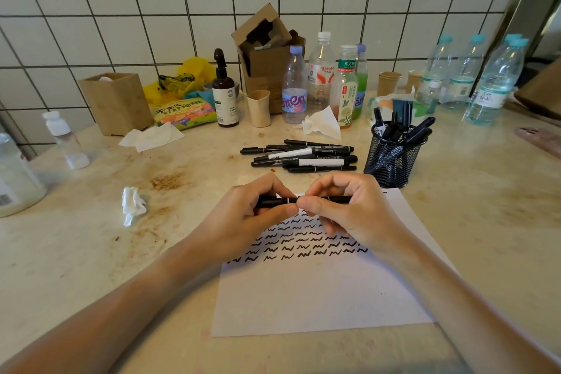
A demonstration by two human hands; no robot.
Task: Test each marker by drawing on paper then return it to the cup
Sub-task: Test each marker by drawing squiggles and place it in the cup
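A black marker lies level between both hands above the white paper. My left hand grips its left end and my right hand pinches its right part. Whether the cap is on or coming off is hidden by my fingers. Rows of black squiggles cover the upper part of the sheet. A pile of several black markers lies on the counter behind my hands. To the right of it, a black mesh cup holds several markers.
Plastic bottles, a brown pump bottle, paper cups, a cardboard box and a wooden box line the tiled wall. A crumpled tissue lies left of the paper. More water bottles stand at the right.
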